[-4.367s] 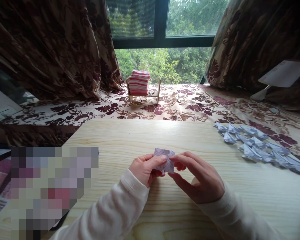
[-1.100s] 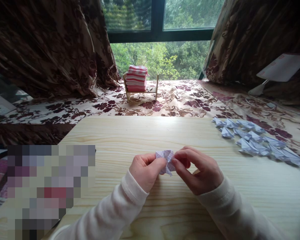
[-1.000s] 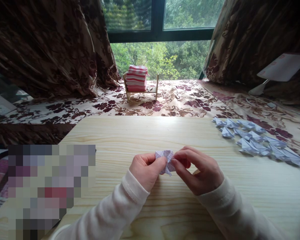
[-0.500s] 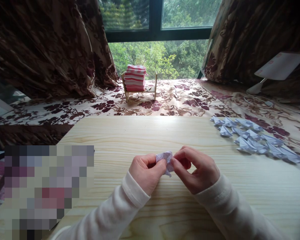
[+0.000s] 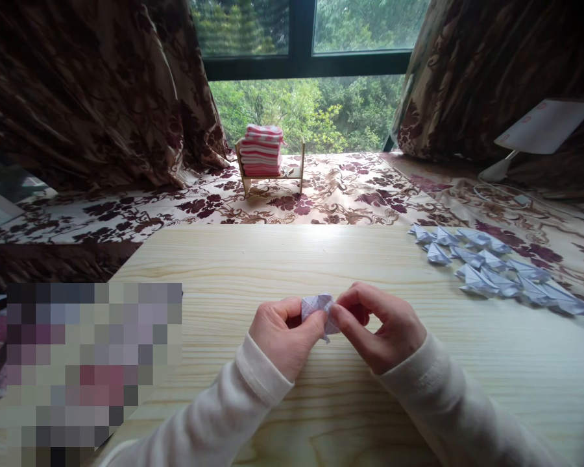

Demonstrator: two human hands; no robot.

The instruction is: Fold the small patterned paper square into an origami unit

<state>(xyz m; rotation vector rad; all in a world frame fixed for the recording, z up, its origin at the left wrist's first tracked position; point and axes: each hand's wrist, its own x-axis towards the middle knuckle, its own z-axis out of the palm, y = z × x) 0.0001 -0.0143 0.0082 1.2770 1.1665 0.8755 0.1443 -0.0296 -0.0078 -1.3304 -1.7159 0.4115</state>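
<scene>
Both hands — left (image 5: pixel 282 337), right (image 5: pixel 382 331) — pinch a folded paper (image 5: pixel 317 306).

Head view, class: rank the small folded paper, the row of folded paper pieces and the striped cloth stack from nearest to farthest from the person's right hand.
1. Small folded paper: pinched at the right hand's fingertips, shared with the left hand.
2. Row of folded paper pieces: on the table's right side.
3. Striped cloth stack: far back by the window.

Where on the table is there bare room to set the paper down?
Bare wood lies beyond the hands up to the table far edge, and right of the right sleeve. The far right corner is crowded with folded pieces.
</scene>
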